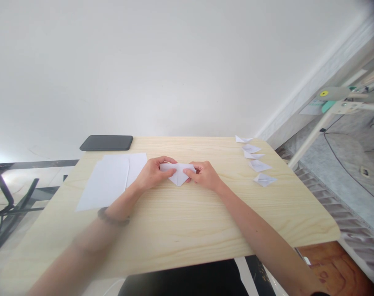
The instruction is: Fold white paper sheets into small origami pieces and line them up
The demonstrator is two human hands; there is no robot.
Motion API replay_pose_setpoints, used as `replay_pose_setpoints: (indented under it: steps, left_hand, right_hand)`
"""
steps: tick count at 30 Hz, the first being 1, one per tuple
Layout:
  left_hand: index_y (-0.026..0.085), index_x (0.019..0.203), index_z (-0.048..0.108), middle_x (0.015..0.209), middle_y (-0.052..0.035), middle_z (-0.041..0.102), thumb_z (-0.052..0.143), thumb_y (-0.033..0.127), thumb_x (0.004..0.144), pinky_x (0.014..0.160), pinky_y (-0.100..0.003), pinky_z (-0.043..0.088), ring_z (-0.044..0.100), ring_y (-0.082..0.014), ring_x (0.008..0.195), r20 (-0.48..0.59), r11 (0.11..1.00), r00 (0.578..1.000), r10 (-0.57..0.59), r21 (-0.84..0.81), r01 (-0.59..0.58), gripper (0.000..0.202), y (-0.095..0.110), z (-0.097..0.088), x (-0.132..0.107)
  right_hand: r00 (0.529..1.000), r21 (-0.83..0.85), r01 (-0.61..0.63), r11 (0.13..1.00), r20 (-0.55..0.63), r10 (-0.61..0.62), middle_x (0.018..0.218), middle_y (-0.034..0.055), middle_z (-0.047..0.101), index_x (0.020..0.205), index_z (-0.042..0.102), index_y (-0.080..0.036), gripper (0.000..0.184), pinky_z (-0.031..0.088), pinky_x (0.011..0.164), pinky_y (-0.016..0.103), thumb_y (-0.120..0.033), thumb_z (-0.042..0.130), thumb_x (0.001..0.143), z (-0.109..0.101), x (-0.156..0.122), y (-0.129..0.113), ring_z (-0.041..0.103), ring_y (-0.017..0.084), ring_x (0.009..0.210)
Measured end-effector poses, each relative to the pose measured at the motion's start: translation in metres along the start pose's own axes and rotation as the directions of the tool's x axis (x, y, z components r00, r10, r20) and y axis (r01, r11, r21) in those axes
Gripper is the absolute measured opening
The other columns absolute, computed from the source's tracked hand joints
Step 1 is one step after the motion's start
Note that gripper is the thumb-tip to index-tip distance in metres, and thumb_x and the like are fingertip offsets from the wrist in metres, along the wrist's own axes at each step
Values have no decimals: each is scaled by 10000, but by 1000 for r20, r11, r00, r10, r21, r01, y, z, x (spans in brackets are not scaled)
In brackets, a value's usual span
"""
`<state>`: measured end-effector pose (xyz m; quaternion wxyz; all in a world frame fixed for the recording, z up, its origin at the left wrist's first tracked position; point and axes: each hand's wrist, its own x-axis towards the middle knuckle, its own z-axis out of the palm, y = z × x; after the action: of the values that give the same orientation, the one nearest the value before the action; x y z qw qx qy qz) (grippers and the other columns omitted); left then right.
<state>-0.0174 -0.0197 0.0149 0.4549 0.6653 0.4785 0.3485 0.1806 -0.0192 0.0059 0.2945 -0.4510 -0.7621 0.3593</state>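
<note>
A folded white sheet of paper (178, 174), flat along its top edge and pointed at the bottom, is held between my two hands above the middle of the table. My left hand (154, 172) pinches its left end, thumb lying on the front face. On the other end, my right hand (205, 174) grips the paper with its thumb in front and fingers mostly hidden behind. A crease runs down the centre toward the point.
Several small folded paper shapes (260, 165) stand in a row along the right side of the wooden table (187, 230). White paper sheets (97, 185) lie at the left, with a thin white stick (127, 172) on them. A dark phone-like slab (106, 142) rests at the back left, near the wall.
</note>
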Motion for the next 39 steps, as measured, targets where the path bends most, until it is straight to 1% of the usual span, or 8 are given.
replay_pose_setpoints:
  steps: [6,14,20,24,29,32,36,39]
  left_hand:
    - [120,904,615,811,-49,652,596,355,679,593,-226,442,589,-161,693,78,997,996,-36,-62,41,326,-2,-3,2]
    - [147,1092,559,972,-69,647,552,284,737,734,-258,448,591,-167,857,271,979,962,0,-197,55,381,-6,-14,1]
    - [147,1067,551,942,-66,659,589,298,726,779,-293,451,598,-180,871,198,970,980,15,-242,34,376,-5,-9,2]
    - [144,896,611,859,-49,660,612,338,709,710,-274,465,602,-166,768,21,990,998,63,-125,-60,269,-7,-4,3]
    - [167,810,643,874,-53,628,579,318,743,792,-288,433,573,-167,839,-76,946,950,304,139,-292,178,-10,-8,5]
    - [184,803,658,890,-53,595,552,295,764,758,-274,431,562,-154,819,-17,875,919,395,310,-371,158,-13,-12,6]
    - [219,862,667,911,-49,581,523,301,784,718,-262,440,548,-153,820,200,810,910,364,415,-415,184,-18,-16,6]
    - [241,905,664,917,-46,577,524,293,785,750,-277,431,530,-160,849,242,760,903,356,487,-430,191,-20,-17,6]
  right_hand:
    - [998,55,-40,998,58,37,605,36,647,753,627,-136,305,399,453,207,-401,477,782,-11,0,7,547,115,497]
    - [978,224,-144,964,179,105,702,77,673,831,633,-123,366,467,509,226,-457,501,759,-22,-1,17,624,153,611]
    - [989,212,-124,969,101,104,663,64,657,834,630,-115,375,465,499,216,-458,494,767,-20,-1,18,594,121,555]
    - [995,77,75,994,-77,-69,774,40,646,849,635,-165,257,445,510,201,-379,511,780,-14,0,10,567,108,622]
    - [911,-209,307,928,-217,-350,881,38,602,820,647,-215,114,452,672,243,-238,546,772,-13,2,7,539,139,828]
    - [898,-332,337,881,-168,-406,871,39,586,823,658,-224,138,431,771,279,-168,545,766,-15,2,11,519,146,866]
    - [943,-348,318,882,24,-331,894,33,581,851,662,-223,161,433,754,270,-162,533,775,-18,0,16,530,129,824]
    - [958,-380,279,882,50,-281,930,37,566,895,663,-241,165,419,794,294,-254,543,783,-21,-2,15,514,141,865]
